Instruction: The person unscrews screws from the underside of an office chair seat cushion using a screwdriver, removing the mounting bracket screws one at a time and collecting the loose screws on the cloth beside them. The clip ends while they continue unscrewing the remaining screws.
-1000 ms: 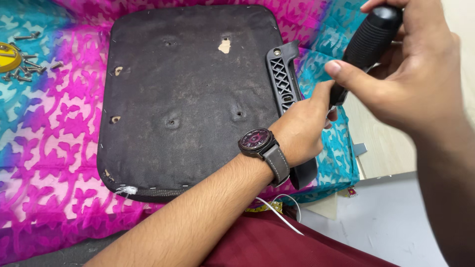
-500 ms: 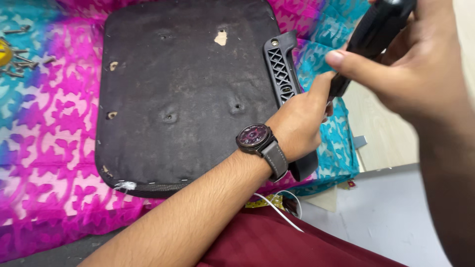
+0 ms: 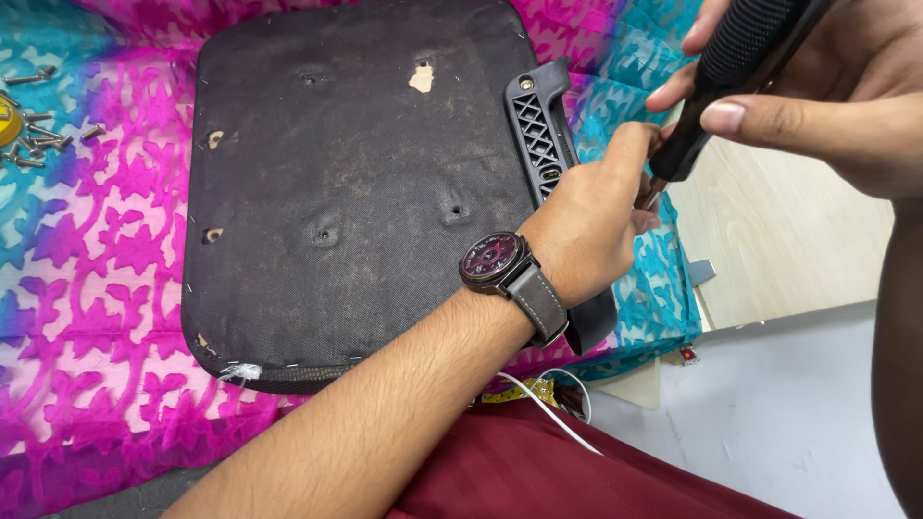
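A black fabric-covered seat pad lies underside up on a pink and turquoise cloth. A black plastic armrest bracket with a lattice pattern is set against its right edge. My left hand, with a dark wristwatch, rests on the bracket's lower part and pinches the screwdriver's shaft near its tip. My right hand grips the black textured handle of a screwdriver, which slants down toward the left hand's fingers. The tip is hidden behind those fingers.
Several loose screws and a yellow object lie on the patterned cloth at the far left. A pale wooden surface and grey floor are at the right. A white cable runs over my maroon trousers.
The view has shifted so the pad sits higher in frame. My right hand and screwdriver have risen toward the top right corner; my left hand stays on the bracket.
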